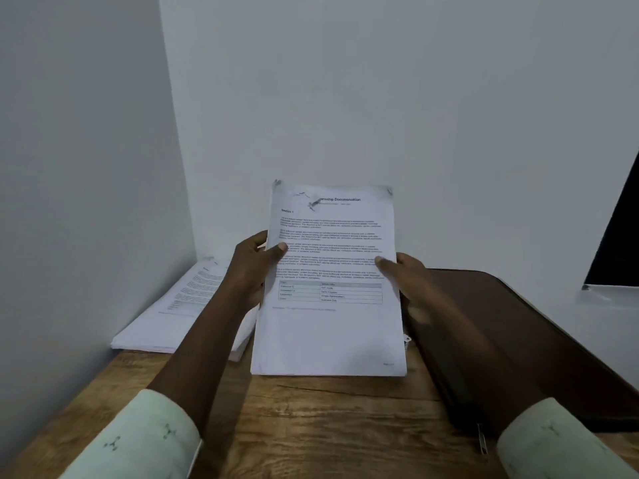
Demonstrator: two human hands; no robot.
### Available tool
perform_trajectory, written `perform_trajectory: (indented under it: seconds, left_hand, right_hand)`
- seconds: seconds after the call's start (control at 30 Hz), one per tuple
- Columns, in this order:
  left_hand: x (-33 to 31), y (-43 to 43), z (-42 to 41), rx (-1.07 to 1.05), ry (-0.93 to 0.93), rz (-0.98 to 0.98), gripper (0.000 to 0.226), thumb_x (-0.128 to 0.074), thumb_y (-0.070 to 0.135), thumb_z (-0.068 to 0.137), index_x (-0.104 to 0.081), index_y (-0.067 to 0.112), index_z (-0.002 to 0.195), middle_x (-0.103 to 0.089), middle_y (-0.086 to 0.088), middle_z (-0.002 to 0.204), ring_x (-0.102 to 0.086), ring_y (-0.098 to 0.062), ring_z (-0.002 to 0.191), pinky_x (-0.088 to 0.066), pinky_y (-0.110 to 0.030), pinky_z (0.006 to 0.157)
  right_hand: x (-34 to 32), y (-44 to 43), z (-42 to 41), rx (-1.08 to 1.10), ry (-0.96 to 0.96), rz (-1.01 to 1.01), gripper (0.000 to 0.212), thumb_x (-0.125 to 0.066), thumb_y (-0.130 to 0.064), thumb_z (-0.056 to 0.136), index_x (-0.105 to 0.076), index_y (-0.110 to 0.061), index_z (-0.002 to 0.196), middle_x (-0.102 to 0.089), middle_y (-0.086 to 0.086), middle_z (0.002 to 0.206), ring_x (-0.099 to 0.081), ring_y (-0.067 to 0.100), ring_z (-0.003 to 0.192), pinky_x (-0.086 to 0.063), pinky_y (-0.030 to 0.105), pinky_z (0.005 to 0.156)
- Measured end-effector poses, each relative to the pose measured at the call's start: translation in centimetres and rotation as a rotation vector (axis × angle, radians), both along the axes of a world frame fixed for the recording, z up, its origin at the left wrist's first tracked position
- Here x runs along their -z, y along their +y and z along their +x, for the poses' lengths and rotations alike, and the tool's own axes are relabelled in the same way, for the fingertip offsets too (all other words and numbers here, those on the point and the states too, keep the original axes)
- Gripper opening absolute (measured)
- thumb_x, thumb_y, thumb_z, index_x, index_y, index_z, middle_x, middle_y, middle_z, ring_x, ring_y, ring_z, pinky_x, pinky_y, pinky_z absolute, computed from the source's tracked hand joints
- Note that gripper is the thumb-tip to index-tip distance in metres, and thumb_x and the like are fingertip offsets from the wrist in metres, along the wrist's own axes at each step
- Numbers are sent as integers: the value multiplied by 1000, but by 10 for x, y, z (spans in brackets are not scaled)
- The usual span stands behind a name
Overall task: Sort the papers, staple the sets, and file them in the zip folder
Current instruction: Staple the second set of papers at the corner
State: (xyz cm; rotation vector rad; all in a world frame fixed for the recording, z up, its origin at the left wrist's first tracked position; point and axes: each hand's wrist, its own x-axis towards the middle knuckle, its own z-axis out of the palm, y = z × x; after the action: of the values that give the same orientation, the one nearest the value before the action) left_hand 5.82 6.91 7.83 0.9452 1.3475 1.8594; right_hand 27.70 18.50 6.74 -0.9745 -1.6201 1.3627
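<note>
Pale sleeves [138, 440] with small dark motifs frame the near edge of the wooden table [311, 426]. Beyond them, at the table's middle, a thick set of white papers [328, 333] is held up facing the camera. Its top sheet carries a bold heading ending in "Documentation", a "Section 1" line, several blocks of small print and a ruled table, with dark smudges at the upper corners and near the heading. The set stands portrait, with its long axis rising from the table toward the far wall and its heading at the far, upper end. The lower short edge sits at the tabletop; whether it touches is unclear.

The left hand [252, 267] grips the left edge, thumb on the front and fingers curled behind. The right hand [408, 274] pinches the right edge likewise. A dark brown zip folder [511, 340] lies closed to the right, and another pile of printed papers [173, 316] lies in the far left corner.
</note>
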Motion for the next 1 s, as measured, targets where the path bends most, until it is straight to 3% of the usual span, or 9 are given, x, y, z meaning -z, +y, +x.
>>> perform_trajectory:
  seconds: [0.1, 0.23, 0.37, 0.43, 0.6, 0.8, 0.93, 1.0]
  left_hand:
    - [-8, -7, -24, -84, 24, -24, 35, -65, -1, 90, -60, 13, 122, -75, -12, 99, -73, -25, 82, -60, -35, 71]
    - [-17, -25, -69, -204, 162, -107, 50, -69, -5, 85, -54, 10, 131, -70, -17, 105, -68, -27, 90, -56, -31, 72]
    - [0, -49, -111, -221, 199, -239, 50, -67, -11, 83, -53, -2, 130, -63, -34, 111, -65, -34, 94, -58, -37, 85]
    - [11, -55, -125, -252, 268, -317, 50, -73, -7, 79, -59, 3, 126, -62, -28, 115, -63, -35, 100, -55, -37, 87]
    - [32, -64, -146, -435, 505, -511, 55, -82, 9, 77, -62, 12, 128, -60, -15, 124, -58, -31, 113, -47, -41, 101]
    - [55, -52, -154, -470, 624, -660, 55, -81, 14, 79, -62, 10, 130, -59, -17, 134, -56, -30, 119, -45, -32, 94]
    - [60, -45, -157, -512, 579, -681, 50, -81, 16, 78, -64, 5, 124, -60, -18, 130, -55, -30, 119, -44, -32, 95]
    - [58, -44, -160, -520, 545, -694, 46, -81, 17, 79, -65, 4, 121, -63, -16, 124, -58, -30, 112, -47, -33, 90]
  right_hand:
    - [3, -2, -18, -52, -47, -16, 11, -58, -15, 96, -67, -16, 102, -73, 5, 105, -70, 27, 98, -54, 48, 93]
    - [7, -5, -65, -10, -47, -7, 10, -57, -15, 91, -67, -18, 93, -71, 12, 108, -68, 33, 98, -54, 52, 92]
    - [24, -7, -120, -5, -133, -4, 27, -53, -18, 89, -64, -7, 111, -66, 17, 115, -64, 36, 103, -54, 52, 92]
    - [31, -12, -139, -23, -159, -49, 38, -52, -19, 88, -60, -5, 122, -64, 18, 119, -62, 36, 105, -54, 51, 92]
    - [48, -33, -167, 20, -141, -171, 33, -45, -7, 94, -56, -6, 125, -62, 14, 119, -61, 30, 99, -55, 35, 78]
    - [59, -43, -188, 75, -205, -86, 40, -44, -6, 93, -49, -7, 132, -59, 11, 126, -58, 23, 95, -42, 22, 53]
    - [58, -39, -200, 62, -161, -129, 49, -49, -10, 91, -39, -5, 139, -54, 13, 130, -53, 22, 96, -38, 21, 50]
    - [56, -39, -201, 45, -135, -181, 48, -54, -11, 90, -41, -4, 136, -55, 12, 128, -54, 22, 97, -44, 23, 57]
